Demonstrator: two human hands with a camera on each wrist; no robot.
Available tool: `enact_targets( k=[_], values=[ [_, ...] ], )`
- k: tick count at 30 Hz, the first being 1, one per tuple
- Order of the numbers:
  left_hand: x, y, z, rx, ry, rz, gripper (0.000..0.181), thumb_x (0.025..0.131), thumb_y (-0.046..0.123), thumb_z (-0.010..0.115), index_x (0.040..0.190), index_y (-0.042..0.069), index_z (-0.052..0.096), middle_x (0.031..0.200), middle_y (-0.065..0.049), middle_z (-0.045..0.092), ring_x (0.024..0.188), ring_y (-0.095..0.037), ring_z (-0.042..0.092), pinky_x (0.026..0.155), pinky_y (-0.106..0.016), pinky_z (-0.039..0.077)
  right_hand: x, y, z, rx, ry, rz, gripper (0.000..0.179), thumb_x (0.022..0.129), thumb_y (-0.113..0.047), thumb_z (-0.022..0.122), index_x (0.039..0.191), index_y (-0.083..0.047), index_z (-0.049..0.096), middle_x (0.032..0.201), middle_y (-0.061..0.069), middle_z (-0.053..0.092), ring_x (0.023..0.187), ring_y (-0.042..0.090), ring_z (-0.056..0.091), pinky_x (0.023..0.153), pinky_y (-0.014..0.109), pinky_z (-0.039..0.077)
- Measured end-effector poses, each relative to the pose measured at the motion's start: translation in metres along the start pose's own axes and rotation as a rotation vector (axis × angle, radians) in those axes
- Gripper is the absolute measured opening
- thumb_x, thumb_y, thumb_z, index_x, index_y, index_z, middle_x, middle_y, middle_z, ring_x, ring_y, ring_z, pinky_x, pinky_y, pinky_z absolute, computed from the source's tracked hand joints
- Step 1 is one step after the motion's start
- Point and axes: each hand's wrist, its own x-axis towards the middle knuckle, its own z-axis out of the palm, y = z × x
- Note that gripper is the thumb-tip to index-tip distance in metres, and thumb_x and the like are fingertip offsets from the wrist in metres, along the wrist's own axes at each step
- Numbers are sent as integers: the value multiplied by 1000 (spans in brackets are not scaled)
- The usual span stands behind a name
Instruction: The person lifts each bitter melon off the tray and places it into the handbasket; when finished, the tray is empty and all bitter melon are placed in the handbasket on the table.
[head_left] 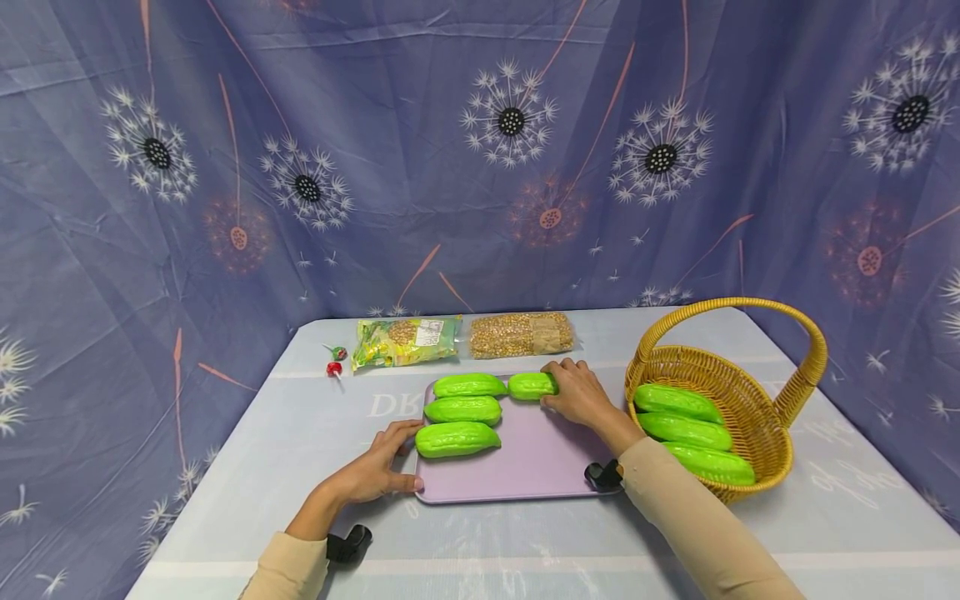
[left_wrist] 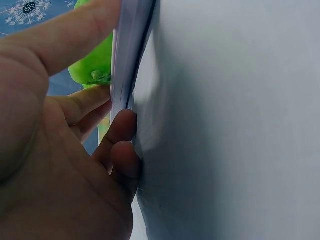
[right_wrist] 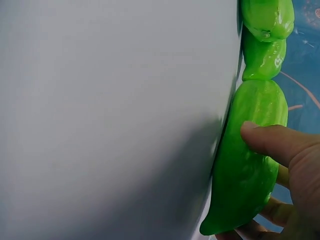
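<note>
On the lilac tray (head_left: 540, 467), a column of three green bitter melons lies at the left: a back one (head_left: 469, 385), a middle one (head_left: 463, 410) and a front one (head_left: 457, 439). Beside the back one, my right hand (head_left: 581, 393) grips another bitter melon (right_wrist: 250, 160), thumb on one side and fingers round the other; it lies low over the tray, contact unclear. My left hand (head_left: 372, 469) rests at the tray's left edge, fingers extended and spread, thumb near the front corner. In the left wrist view its fingers (left_wrist: 90, 102) touch the tray's side.
A yellow wicker basket (head_left: 776, 425) with a tall handle stands to the right, holding several bitter melons (head_left: 686, 431). Behind the tray lie a green printed packet (head_left: 405, 342) and a clear bag of grains (head_left: 517, 335). Two small wrapped lollipops (head_left: 334, 368) lie at the back left.
</note>
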Motion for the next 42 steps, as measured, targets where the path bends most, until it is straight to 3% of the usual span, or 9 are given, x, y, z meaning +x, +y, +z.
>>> enact_targets(
  k=[21,29,36,42],
  values=[
    [0,-1,0,17,-2,16,82,77,34,76,145,13,34,149,-6,26,121,-27,35,97,-49,34,-4,0,-1,-12,10,-21,54,81,-29,73,127,-8,55,113,15,56,96,30,50,81,44,42],
    [0,1,-1,11,-3,17,82,77,33,76,144,14,34,149,-5,27,122,-27,35,97,-49,34,-8,-7,-9,33,93,-51,56,80,-30,73,127,-6,56,112,14,52,99,30,50,78,41,44],
    [0,0,-1,7,-7,17,84,77,32,76,145,12,32,150,-7,26,123,-29,34,98,-51,33,-14,-15,-20,53,115,-72,57,80,-29,72,129,-5,55,112,13,54,95,27,48,74,39,42],
    [0,-1,-1,-1,-11,23,84,78,32,76,146,11,31,150,-8,25,124,-31,34,98,-52,33,-21,-20,-30,123,147,-90,58,79,-28,72,129,-7,53,118,12,56,102,30,50,83,44,45]
  ],
)
